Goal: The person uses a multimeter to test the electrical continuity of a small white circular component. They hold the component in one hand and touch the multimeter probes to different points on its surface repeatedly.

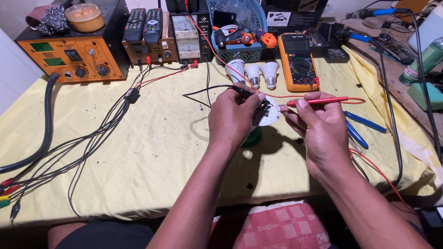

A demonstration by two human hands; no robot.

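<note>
Left hand [230, 115] grip clamped on 1 black probe [240, 90], right hand [314, 127] pinching 1 red probe [318, 100] (1 round LED board [272, 113] between), 3 bulbs [254, 72] behind

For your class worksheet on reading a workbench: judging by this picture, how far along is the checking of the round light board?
Done: three bulbs lie opened by the yellow meter, whose leads are plugged in. In hand: the left hand holds the black probe and the round board; the right hand holds the red probe at its edge. Left: no reading can be made out on the meter, and the board is not back in a bulb.
</note>
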